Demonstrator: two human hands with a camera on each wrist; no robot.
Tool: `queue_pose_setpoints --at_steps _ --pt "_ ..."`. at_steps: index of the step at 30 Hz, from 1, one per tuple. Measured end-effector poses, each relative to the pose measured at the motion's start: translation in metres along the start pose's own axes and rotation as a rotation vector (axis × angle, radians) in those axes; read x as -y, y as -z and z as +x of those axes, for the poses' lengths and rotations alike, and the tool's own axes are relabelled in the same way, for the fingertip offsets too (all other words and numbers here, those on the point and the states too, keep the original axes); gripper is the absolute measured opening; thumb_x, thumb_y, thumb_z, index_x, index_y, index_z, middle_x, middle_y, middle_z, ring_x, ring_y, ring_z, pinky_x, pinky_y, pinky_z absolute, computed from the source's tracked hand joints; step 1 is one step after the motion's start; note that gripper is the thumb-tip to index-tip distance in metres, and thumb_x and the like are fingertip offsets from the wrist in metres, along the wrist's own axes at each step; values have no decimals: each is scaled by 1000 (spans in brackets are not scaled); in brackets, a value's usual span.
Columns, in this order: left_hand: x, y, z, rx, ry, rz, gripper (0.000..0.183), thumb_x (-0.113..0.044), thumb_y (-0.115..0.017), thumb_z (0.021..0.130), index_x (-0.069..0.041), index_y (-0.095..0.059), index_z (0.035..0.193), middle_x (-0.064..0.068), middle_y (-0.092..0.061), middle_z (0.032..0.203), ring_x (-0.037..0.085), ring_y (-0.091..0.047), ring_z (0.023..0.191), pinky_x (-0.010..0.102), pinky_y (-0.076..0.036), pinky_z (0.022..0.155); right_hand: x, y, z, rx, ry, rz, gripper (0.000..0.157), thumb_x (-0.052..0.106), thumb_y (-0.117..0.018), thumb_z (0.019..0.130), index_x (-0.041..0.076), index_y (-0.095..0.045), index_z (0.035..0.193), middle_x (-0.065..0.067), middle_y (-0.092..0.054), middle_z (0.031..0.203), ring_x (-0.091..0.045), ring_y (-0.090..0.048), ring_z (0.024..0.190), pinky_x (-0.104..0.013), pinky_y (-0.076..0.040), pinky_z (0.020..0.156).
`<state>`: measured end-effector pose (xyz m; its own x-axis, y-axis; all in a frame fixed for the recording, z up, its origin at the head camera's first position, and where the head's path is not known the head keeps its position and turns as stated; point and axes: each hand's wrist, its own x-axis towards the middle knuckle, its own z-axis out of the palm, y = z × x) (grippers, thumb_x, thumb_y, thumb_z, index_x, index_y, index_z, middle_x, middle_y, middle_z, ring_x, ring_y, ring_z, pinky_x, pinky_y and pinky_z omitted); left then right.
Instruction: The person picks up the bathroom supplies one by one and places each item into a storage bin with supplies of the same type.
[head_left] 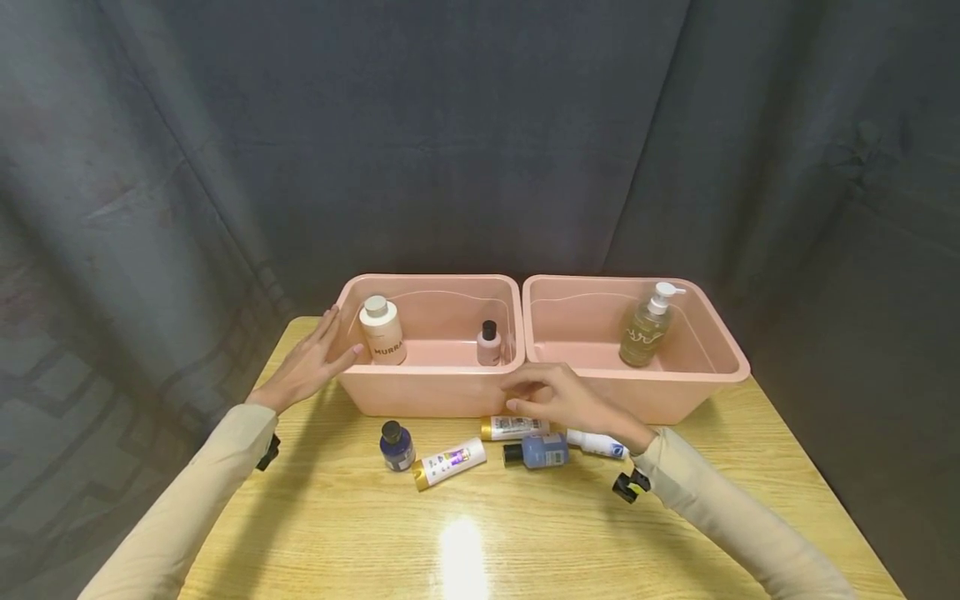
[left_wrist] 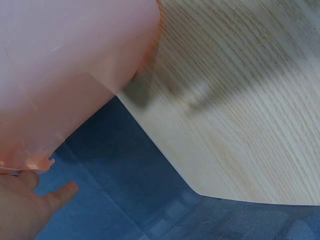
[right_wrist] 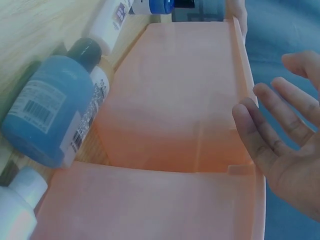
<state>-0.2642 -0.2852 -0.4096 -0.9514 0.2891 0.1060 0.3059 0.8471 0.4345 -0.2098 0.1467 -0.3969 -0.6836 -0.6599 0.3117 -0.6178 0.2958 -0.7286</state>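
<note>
My left hand rests at the left rim of the left pink bin, fingers extended. The left wrist view shows part of that hand against the bin's edge. Over the front rim, near where the two bins meet, my right hand hovers with loosely bent fingers and nothing in them; the right wrist view has its fingers spread by the rim. Inside the left bin stand a white bottle and a small pink bottle with a black cap. A pump bottle stands in the right pink bin.
Before the bins, a dark purple bottle, a white gold-capped bottle, another gold-capped bottle, a blue bottle and a white bottle are on the wooden table. A grey curtain hangs behind.
</note>
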Motion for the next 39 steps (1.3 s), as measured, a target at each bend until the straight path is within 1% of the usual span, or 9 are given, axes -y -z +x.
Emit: queue_pose_setpoints --at_steps 5,8,15,20,25,30,32,35,39 --pt "-1 0 0 3 0 15 87 -58 -42 100 -7 -4 159 6 9 165 45 -6 147 65 -12 113 -3 -1 -9 40 -29 -4 31 15 -72 92 5 -68 121 -3 -69 115 -31 -64 107 -43 -53 91" --pt "-1 0 0 3 -1 29 86 -56 -43 100 -6 -5 159 6 9 165 42 -2 148 64 -9 114 -5 -2 -14 47 -32 -10 30 15 -72 92 8 -69 121 4 -68 112 -27 -65 105 -42 -54 90" --pt "-1 -1 0 -6 -18 44 86 -57 -42 100 -4 -6 158 8 6 165 34 2 150 59 -2 117 -17 -4 -24 41 4 -38 28 16 -71 93 7 -69 119 -6 -69 113 -26 -66 104 -41 -55 88" --pt "-1 -1 0 -8 -13 54 87 -57 -42 100 -5 -6 159 9 6 165 37 2 150 62 -6 115 -26 -5 -32 47 -19 -54 29 17 -71 93 5 -69 120 -13 -69 115 -23 -67 101 -44 -55 86" --pt "-2 0 0 -10 -19 66 86 -56 -43 100 -2 -7 158 11 5 165 39 1 149 62 -9 115 -33 -6 -37 57 -33 -65 31 13 -72 91 3 -68 121 -12 -70 113 -19 -69 91 -47 -56 83" --pt "-2 0 0 -8 -16 67 85 -54 -44 101 -2 -7 158 11 5 165 39 1 149 61 -9 115 -40 -8 -40 61 -28 -70 31 11 -73 90 2 -68 120 -9 -71 110 -25 -68 92 -48 -56 82" --pt "-2 0 0 -7 -14 66 85 -53 -44 101 -2 -7 158 11 6 165 39 1 149 61 -9 115 -42 -9 -40 60 -31 -71 31 10 -74 89 2 -68 119 -11 -71 110 -29 -68 94 -48 -56 83" --pt "-1 -1 1 -6 -10 65 85 -52 -44 101 -2 -7 158 11 6 165 38 2 149 61 -8 115 -44 -10 -41 62 -28 -84 32 10 -74 88 1 -68 119 -14 -70 112 -30 -68 94 -47 -56 83" --pt "-2 -1 1 -9 -10 63 84 -51 -45 101 -2 -7 158 12 6 165 39 1 149 61 -9 115 -49 -11 -43 74 -14 -133 34 11 -76 87 1 -68 119 -13 -70 112 -27 -67 91 -44 -57 79"
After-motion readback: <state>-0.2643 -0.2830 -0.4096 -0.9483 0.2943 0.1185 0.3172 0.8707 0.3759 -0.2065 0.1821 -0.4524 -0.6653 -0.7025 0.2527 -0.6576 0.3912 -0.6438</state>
